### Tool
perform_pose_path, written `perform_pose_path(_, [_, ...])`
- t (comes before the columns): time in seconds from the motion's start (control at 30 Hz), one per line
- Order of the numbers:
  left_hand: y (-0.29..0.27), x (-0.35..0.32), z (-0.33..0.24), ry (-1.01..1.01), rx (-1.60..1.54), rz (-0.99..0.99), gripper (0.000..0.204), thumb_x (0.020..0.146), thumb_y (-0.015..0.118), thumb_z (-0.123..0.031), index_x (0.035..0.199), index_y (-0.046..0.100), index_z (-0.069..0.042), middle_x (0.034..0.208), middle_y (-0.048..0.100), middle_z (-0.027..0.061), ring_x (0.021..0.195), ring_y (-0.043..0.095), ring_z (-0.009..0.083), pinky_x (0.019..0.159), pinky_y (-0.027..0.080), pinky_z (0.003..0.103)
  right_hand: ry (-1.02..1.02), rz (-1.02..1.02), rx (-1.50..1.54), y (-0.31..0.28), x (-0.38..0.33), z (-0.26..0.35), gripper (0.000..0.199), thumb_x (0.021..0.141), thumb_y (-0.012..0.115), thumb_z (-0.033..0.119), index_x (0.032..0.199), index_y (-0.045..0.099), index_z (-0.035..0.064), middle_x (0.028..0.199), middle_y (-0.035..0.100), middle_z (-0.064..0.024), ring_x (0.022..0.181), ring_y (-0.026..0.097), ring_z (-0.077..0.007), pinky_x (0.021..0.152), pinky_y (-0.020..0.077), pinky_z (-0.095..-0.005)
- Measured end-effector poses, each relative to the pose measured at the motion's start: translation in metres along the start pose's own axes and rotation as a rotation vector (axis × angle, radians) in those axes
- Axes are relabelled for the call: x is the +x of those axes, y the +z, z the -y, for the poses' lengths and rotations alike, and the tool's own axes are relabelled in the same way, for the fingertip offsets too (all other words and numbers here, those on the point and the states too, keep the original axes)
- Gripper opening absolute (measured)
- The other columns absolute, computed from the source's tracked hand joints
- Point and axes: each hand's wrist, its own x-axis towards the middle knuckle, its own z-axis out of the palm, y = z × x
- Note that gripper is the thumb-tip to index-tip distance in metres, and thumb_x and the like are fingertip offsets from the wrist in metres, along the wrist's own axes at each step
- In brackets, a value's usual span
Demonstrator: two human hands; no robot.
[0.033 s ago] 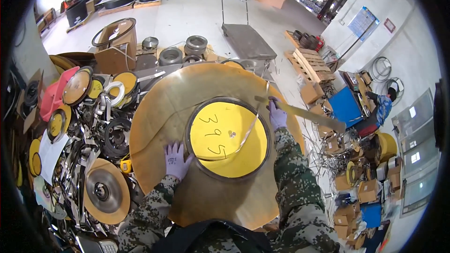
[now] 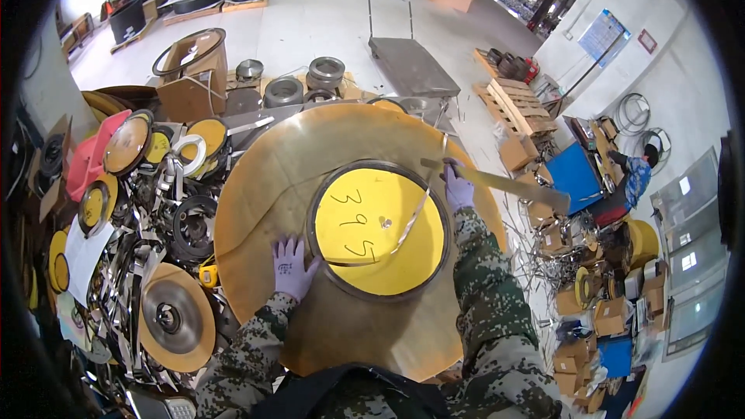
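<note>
Almost nothing has changed from the picture just before. The left hand [image 2: 292, 268] is in the same spot, and so is the right hand [image 2: 459, 188]. The whole view only slips by a tiny bit. This seems to mean that the work on the black ring [image 2: 312, 233] is at the same point, with no new step to see.

The ring lies flat on a big brown round sheet [image 2: 264, 186]. It is a little past the middle, toward the sheet's far right edge. Inside it is a yellow disc [image 2: 349, 237] with dark marks drawn on it.

The left hand rests palm down, left of the ring, with its fingers spread. It does not seem to hold anything. Its thumb tip is right at the ring's edge, but whether they touch is hard to tell.

The right hand is curled around one end of a long, flat bar [image 2: 518, 190] near the sheet's right edge. The bar's other end sticks out past that edge. A thin, shiny strip [image 2: 414, 218] runs from beside this hand down over the yellow disc. It is not clear if the fingers pinch it too.

A yellow tape measure [image 2: 208, 275] lies just off the sheet's left edge.
</note>
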Motion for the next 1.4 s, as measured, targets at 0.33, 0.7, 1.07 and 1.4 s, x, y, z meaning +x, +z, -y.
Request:
perform_pose_path(0.33, [-0.006, -0.001, 0.002, 0.061, 0.021, 0.051, 0.060, 0.082, 0.063, -0.037, 0.127, 0.047, -0.001, 0.133, 0.043, 0.0175, 0.130, 0.032, 0.0401, 0.113, 0.018, 0.053, -0.013, 0.090, -1.038, -0.079, -0.026, -0.034, 0.025, 0.088, 0.054, 0.026, 0.101, 0.065, 0.0081, 0.089, 0.067, -0.0152, 0.083, 0.064, -0.0345, 0.075, 0.0497, -0.0446])
perform_pose_path(0.7, [-0.007, -0.007, 0.004, 0.164, -0.032, -0.008, 0.058, 0.086, 0.059, -0.040, 0.126, 0.048, 0.000, 0.131, 0.046, 0.0187, 0.126, 0.036, 0.0414, 0.109, 0.023, 0.053, 0.231, 0.334, -0.362, -0.122, -0.361, 0.112, 0.019, 0.092, 0.050, 0.007, 0.103, 0.061, -0.0038, 0.094, 0.065, -0.0135, 0.081, 0.066, -0.0184, 0.074, 0.0541, -0.0293])
perform_pose_path(1.07, [-0.009, -0.052, -0.024, 0.252, -0.043, 0.032, 0.056, 0.086, 0.058, -0.036, 0.126, 0.047, 0.001, 0.128, 0.046, 0.0217, 0.124, 0.036, 0.0440, 0.109, 0.022, 0.054, 0.503, 0.103, -0.127, -0.160, -0.396, 0.097, 0.016, 0.092, 0.051, 0.005, 0.103, 0.061, -0.0009, 0.090, 0.063, -0.0090, 0.082, 0.063, -0.0149, 0.076, 0.0534, -0.0283])
perform_pose_path(1.4, [0.006, -0.080, -0.051, 0.199, 0.007, 0.058, 0.068, 0.084, 0.058, -0.045, 0.132, 0.043, 0.000, 0.135, 0.039, 0.0234, 0.128, 0.031, 0.0458, 0.111, 0.017, 0.056, -0.158, 0.140, -0.594, -0.116, -0.338, 0.106, 0.016, 0.095, 0.049, 0.014, 0.096, 0.057, 0.0002, 0.081, 0.059, -0.0075, 0.082, 0.059, -0.0164, 0.066, 0.0510, -0.0328])
